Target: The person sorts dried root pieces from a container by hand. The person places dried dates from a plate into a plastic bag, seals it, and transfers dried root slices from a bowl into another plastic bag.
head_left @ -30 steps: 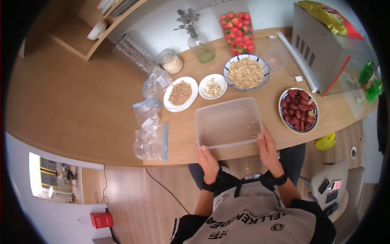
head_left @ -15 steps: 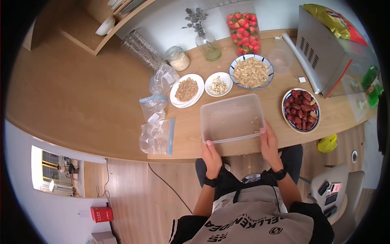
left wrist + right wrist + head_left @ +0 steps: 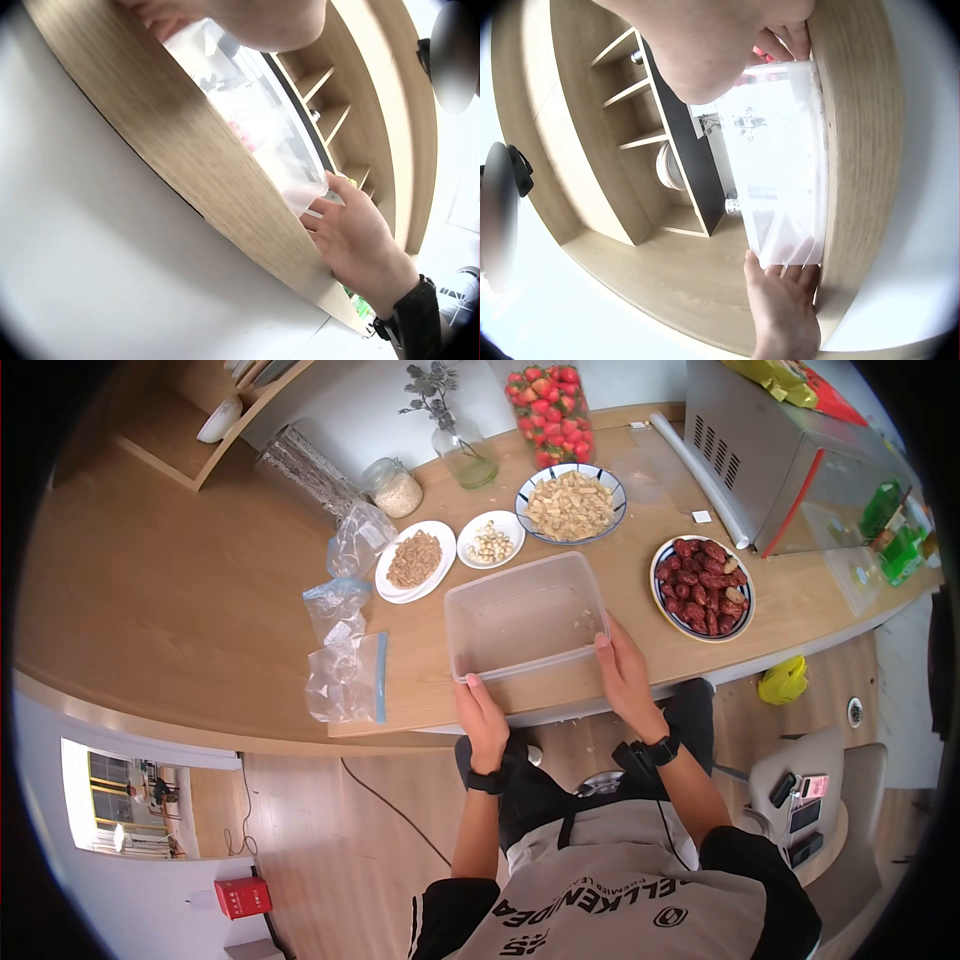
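Note:
A clear rectangular plastic container [image 3: 525, 615] lies at the front of the table, its opening up, with a few pale scraps near its right end. My left hand [image 3: 482, 720] holds its near left corner, thumb over the rim. At the near right corner, my right hand [image 3: 630, 680] grips it the same way. The right wrist view shows the left hand's fingers [image 3: 791, 274] under the container's end wall. In the left wrist view, the right hand's thumb [image 3: 341, 184] is at the rim.
Behind the container stand a plate of brown strips [image 3: 414, 562], a dish of pale round seeds [image 3: 490, 544] and a bowl of tan pieces [image 3: 570, 503]. Red dates [image 3: 703, 588] fill a bowl at right. Zip bags [image 3: 345, 678] lie left. Strawberries [image 3: 550, 415], a vase [image 3: 465, 455] and a jar [image 3: 393, 490] stand behind.
The head view has shifted, so the whole table now appears farther left and higher. Both hands keep their hold on the container, which stays in nearly the same spot among the dishes.

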A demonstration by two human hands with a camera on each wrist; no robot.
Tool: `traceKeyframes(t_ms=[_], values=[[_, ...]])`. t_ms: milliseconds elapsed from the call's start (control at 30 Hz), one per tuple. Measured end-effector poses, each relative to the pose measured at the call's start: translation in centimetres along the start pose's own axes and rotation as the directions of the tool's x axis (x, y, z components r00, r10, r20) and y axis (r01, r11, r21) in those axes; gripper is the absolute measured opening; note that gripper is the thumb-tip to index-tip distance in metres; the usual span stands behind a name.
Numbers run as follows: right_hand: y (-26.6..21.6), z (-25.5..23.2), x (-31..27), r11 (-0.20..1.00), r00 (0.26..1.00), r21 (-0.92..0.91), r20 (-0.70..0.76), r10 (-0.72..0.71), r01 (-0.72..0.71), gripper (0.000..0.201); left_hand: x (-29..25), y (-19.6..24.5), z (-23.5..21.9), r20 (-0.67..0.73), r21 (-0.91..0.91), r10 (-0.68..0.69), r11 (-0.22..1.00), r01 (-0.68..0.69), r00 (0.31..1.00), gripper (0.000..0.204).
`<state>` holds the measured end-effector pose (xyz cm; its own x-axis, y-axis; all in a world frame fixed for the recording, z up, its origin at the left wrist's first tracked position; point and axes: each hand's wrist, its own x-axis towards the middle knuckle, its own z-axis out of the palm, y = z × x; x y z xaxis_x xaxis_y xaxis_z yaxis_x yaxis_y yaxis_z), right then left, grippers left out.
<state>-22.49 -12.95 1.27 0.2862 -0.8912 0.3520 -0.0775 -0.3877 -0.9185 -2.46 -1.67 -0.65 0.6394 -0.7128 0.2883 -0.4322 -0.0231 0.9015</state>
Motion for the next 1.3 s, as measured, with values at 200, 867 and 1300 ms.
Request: traceKeyframes(t_ms=[200,867,1300], values=[[0.1,-0.1,0.1,1.000,0.999,-0.006,-0.021,-0.029,0.029,0.046,0.2,-0.9,0.0,-0.034,0.046,0.105,0.994,-0.104,0.994,0.048],[-0.1,-0.4,-0.2,0.999,1.000,0.041,0.005,0.018,-0.018,0.049,-0.5,-1.4,0.0,0.030,0.414,0.259,0.876,-0.248,0.965,0.065],[-0.1,-0.6,-0.3,0.999,0.998,0.013,0.040,0.041,-0.042,0.051,-0.5,-1.3,-0.2,0.038,0.399,0.276,0.877,-0.268,0.960,0.070]])
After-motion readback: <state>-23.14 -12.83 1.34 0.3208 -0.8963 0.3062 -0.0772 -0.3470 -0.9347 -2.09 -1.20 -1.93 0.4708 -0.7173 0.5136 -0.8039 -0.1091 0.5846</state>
